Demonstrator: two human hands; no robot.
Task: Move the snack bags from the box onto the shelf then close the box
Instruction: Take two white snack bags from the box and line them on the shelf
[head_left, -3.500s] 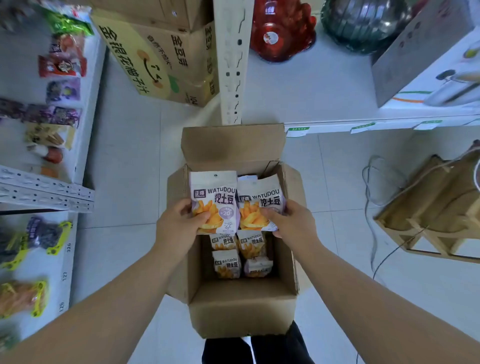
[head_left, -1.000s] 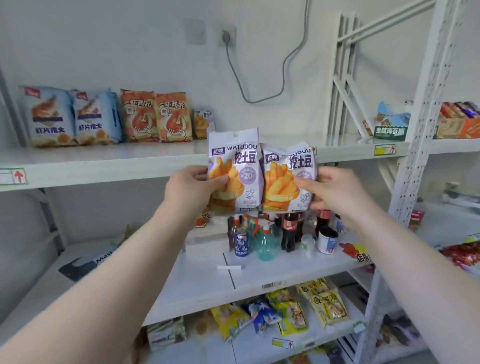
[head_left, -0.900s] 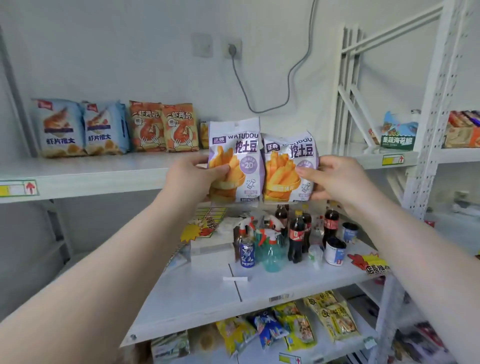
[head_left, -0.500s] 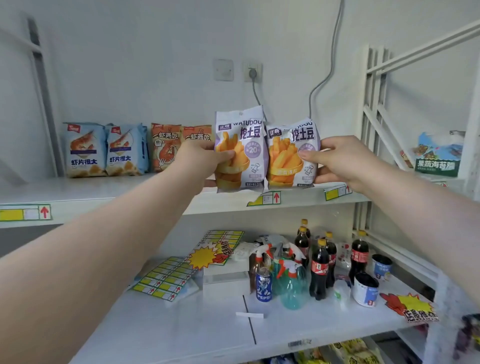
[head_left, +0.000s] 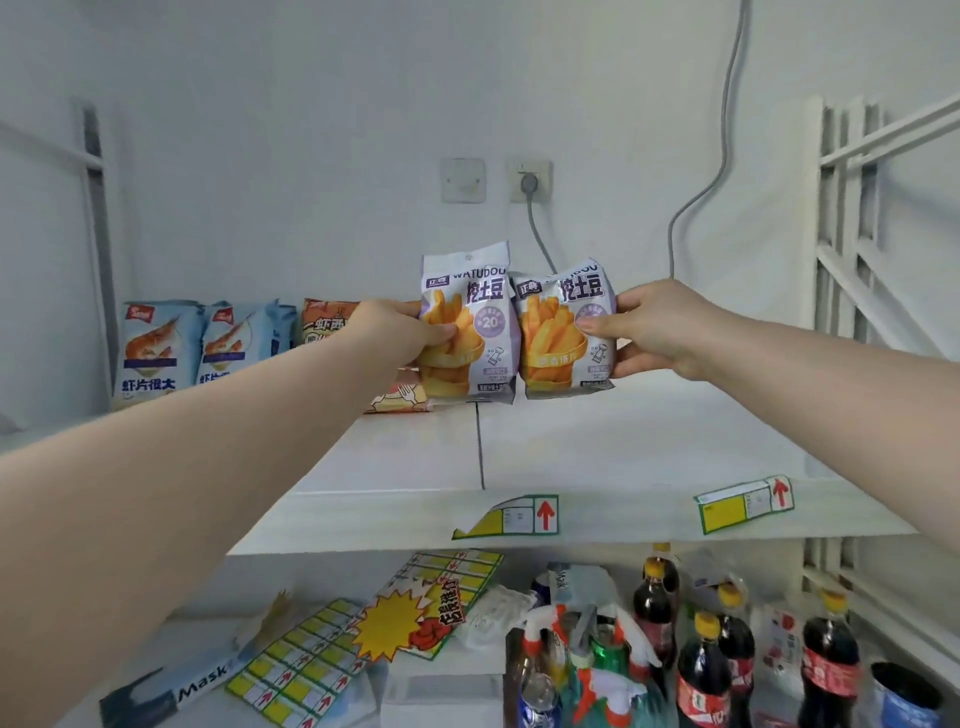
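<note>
— Which way do the two bags point?
— Both are upright, long axis vertical, with the printed fronts facing the camera. The left bag (head_left: 470, 322) and the right bag (head_left: 566, 332) stand side by side, edges touching, over the back half of the shelf (head_left: 623, 441). Their bottom seams are down at the shelf board. I cannot tell whether they rest on it.
— And the hands?
— The left hand (head_left: 395, 332) grips the left bag's outer edge, thumb across the front. The right hand (head_left: 654, 327) pinches the right bag's outer edge the same way.
— What differs from half a second ago?
— Then the bags hung at the shelf's front edge. Now they are further in, to the right of the blue shrimp-chip bags (head_left: 156, 348) on the same shelf.
</note>
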